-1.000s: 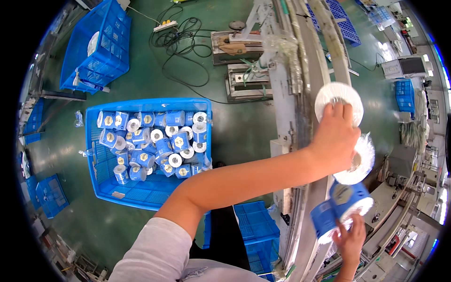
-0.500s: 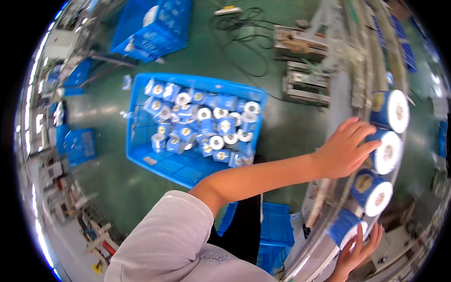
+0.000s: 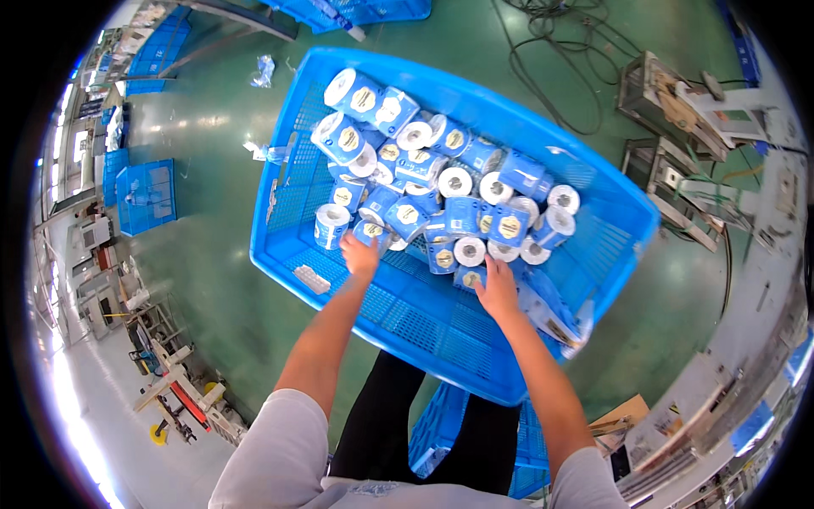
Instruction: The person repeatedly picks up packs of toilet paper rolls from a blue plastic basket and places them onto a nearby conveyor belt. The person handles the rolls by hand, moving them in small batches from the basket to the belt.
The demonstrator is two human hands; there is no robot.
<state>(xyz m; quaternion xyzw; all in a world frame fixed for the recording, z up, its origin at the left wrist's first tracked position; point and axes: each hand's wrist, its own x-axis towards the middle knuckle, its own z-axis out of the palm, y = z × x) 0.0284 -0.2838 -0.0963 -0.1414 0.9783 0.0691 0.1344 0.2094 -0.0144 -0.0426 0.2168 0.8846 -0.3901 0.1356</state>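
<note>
A large blue basket (image 3: 407, 327) stands before me, heaped with paper rolls in blue printed wrappers, their white ends and core holes showing. My left hand (image 3: 361, 257) is at the heap's near left edge, its fingers and thumb curled about the lower end of a wrapped paper roll (image 3: 370, 231). Just left of it another paper roll (image 3: 331, 227) stands upright. My right hand (image 3: 498, 293) reaches to the near right side with fingers stretched and thumb apart. Its thumb lies beside a low paper roll (image 3: 467, 276), and its fingertips are close to white-ended rolls.
Crumpled clear and blue film (image 3: 551, 310) lies in the basket's right corner. A long grey machine bench (image 3: 746, 297) runs down the right. Metal frames (image 3: 670, 102) and black cables (image 3: 560, 51) are on the green floor behind. Smaller blue crates (image 3: 437, 433) stand by my legs.
I have turned from the row of rolls on the right-hand bench toward the basket. Both hands have left that row and now reach into the basket; the view has shifted with me.
</note>
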